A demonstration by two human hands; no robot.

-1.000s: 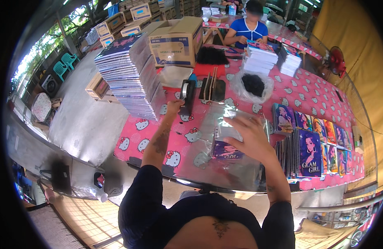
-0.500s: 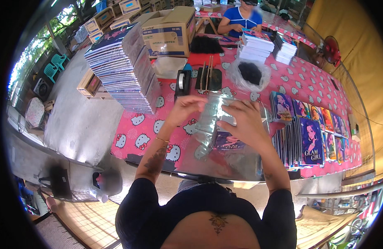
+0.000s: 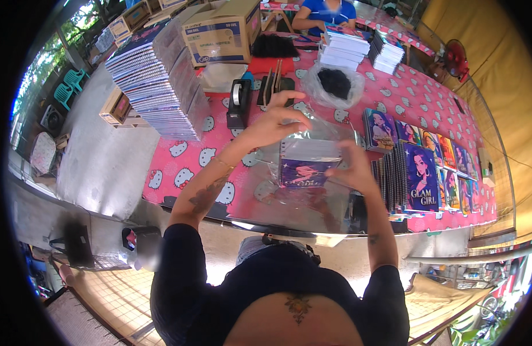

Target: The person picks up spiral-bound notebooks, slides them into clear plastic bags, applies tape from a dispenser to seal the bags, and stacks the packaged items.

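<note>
Notebook (image 3: 306,168) under clear film (image 3: 319,128).
Lies left of the nearer, spread right hand (image 3: 358,166), bodyward of the left hand (image 3: 270,124), fingers parted.

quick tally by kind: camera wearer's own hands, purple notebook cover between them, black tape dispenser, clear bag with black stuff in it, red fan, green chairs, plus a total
Left hand and right hand: 2
Purple notebook cover: 1
Black tape dispenser: 1
Clear bag: 1
Red fan: 1
Green chairs: 2
Total: 8
</note>
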